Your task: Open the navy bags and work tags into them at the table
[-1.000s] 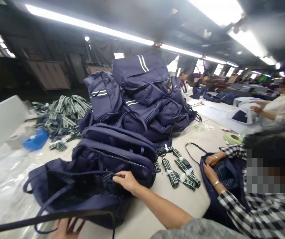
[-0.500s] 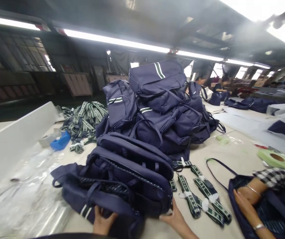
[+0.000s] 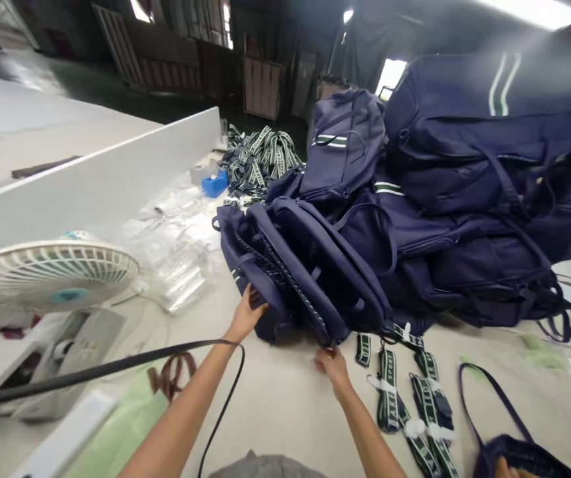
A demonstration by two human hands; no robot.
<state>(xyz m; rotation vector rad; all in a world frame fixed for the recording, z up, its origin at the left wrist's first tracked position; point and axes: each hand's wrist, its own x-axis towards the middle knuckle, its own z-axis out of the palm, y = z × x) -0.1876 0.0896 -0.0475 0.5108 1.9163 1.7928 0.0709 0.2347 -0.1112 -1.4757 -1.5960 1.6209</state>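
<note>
An unzipped navy bag (image 3: 310, 292) lies on the table in front of me, its panels gaping apart to show a patterned lining. My left hand (image 3: 248, 313) is closed on the bag's near-left edge, thumb inside the opening. My right hand (image 3: 332, 364) is at the near end of the bag, with bent fingers closed at its corner; the exact grip is partly hidden and slightly blurred. Green-and-white lettered straps (image 3: 388, 388), bundled with white ties, lie just right of my right hand.
A large pile of navy bags (image 3: 465, 199) rises behind and to the right. More straps (image 3: 265, 159) are heaped near a blue tape dispenser (image 3: 214, 183). Clear plastic bags (image 3: 176, 252), a fan (image 3: 56, 275) and a white partition (image 3: 116, 172) stand left. A co-worker's hand (image 3: 512, 470) touches another navy bag (image 3: 519, 455).
My view has swung left and down, bringing the fan into sight. The open bag now sits farther from me and turned. Both hands have stayed at its near side.
</note>
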